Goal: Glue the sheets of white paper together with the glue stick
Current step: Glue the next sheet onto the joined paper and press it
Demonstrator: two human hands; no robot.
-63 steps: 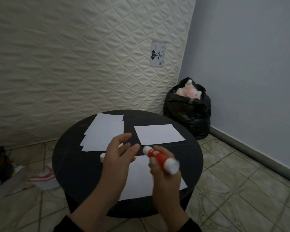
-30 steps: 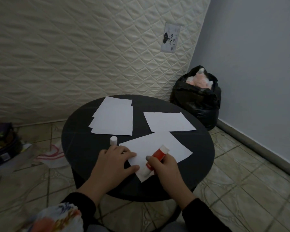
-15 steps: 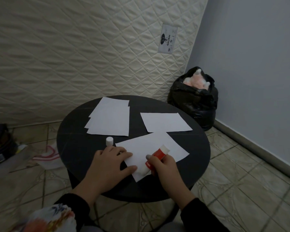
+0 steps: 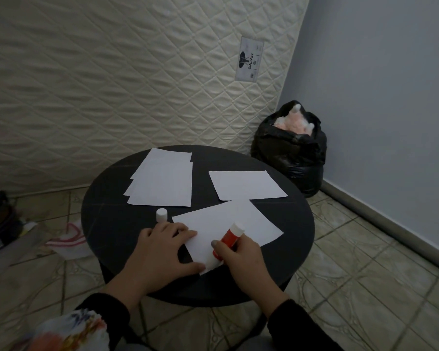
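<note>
I note my right hand (image 4: pixel 241 259) gripping the red glue stick (image 4: pixel 229 239), tip down on the near sheet of white paper (image 4: pixel 228 221), left hand (image 4: pixel 162 247) spread flat at its near-left corner. Recommend keeping that corner pinned and stroking glue along the sheet's near edge with light pressure.

White sheets (image 4: pixel 162 181) lie on a black round bench (image 4: pixel 112 224); the glue stick (image 4: pixel 230 239) is red with a white end, its cap (image 4: pixel 161 214) white. Upper left, a cream quilted mattress (image 4: pixel 112 72) in diamond pattern; right, a grey-blue wall (image 4: pixel 390 97) and black bag (image 4: pixel 289 158).
</note>
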